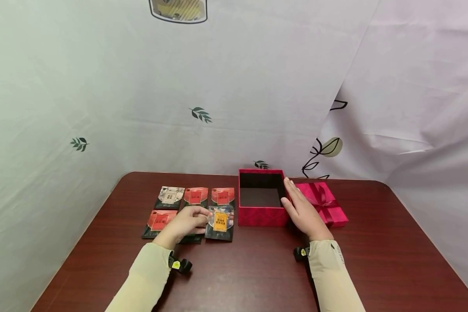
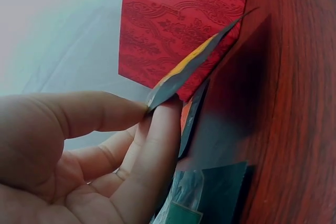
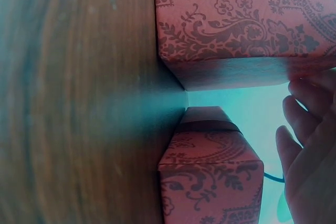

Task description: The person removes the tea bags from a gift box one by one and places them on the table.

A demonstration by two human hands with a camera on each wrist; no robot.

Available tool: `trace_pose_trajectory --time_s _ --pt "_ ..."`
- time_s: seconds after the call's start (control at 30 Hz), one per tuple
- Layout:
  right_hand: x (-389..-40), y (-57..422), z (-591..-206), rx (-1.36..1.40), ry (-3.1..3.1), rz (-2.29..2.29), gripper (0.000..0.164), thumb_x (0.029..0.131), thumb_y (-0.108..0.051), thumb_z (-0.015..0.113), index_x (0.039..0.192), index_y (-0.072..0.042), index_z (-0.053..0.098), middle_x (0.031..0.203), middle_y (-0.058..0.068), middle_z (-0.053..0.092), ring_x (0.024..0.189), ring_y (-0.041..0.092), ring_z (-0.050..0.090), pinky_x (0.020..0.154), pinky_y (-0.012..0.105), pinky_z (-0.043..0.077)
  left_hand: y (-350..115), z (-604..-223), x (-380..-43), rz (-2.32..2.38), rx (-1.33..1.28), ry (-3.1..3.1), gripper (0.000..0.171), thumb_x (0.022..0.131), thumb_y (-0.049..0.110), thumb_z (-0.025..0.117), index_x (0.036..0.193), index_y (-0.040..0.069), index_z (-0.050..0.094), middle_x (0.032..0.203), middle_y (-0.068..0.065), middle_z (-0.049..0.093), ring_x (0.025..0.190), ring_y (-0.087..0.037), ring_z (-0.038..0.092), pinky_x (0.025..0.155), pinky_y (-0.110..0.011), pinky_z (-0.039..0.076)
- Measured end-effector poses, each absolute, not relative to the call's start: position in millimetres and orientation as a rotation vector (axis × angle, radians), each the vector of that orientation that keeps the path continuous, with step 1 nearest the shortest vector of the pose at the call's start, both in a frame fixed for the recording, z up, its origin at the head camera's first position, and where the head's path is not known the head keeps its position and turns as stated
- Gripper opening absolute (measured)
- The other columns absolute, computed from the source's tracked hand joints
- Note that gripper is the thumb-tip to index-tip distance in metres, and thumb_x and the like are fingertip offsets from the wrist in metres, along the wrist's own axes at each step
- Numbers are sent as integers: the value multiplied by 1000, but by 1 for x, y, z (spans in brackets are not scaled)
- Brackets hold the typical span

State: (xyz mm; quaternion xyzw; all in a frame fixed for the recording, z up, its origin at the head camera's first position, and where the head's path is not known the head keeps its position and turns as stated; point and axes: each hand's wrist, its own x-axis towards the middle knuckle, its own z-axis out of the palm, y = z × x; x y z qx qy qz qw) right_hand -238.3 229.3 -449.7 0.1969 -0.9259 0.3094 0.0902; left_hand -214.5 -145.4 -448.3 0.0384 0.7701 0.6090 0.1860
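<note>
Between thumb and fingers my left hand (image 1: 188, 222) pinches the left edge of a sachet (image 1: 220, 222) with a yellow-orange label. In the left wrist view the sachet (image 2: 194, 66) is tilted up off the table, near the red box's patterned side (image 2: 168, 30). My right hand (image 1: 305, 211) lies with fingers extended along the right side of the red box (image 1: 262, 216), which has no lid on and shows a dark interior. In the right wrist view the fingertips (image 3: 310, 93) are at the box's side (image 3: 236, 30).
Several other sachets lie left of the box: a pale one (image 1: 170, 197), red-topped ones such as this sachet (image 1: 160, 222), and one partly under my left hand. The ribboned red lid (image 1: 322, 203) rests right of the box. A patterned white curtain (image 1: 234, 108) hangs behind the brown table (image 1: 257, 268).
</note>
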Motion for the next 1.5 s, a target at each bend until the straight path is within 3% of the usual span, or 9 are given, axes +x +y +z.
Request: trace_pose_trajectory --time_s 0.53,1.2,1.5 --pt "-238 230 -450 585 -2749 929 67 106 -33 51 163 -12 22 168 9 20 153 34 18 121 54 21 -137 -450 -213 1640 -28 2292 16 98 2 60 111 -5 67 100 -15 68 83 -19 69 71 -36 61" --pt "-239 231 -452 583 -2745 930 68 106 -35 50 163 -13 21 168 8 20 153 34 19 121 53 22 -140 -449 -211 1548 14 2306 24 100 2 60 118 -12 67 105 -15 73 81 -19 71 71 -35 61" --pt "-238 229 -450 573 -2748 941 67 106 -33 51 163 -15 21 168 6 20 153 34 20 120 54 23 -144 -441 -211 1514 24 2376 24 102 8 58 116 -9 67 96 -12 73 82 -21 72 75 -38 61"
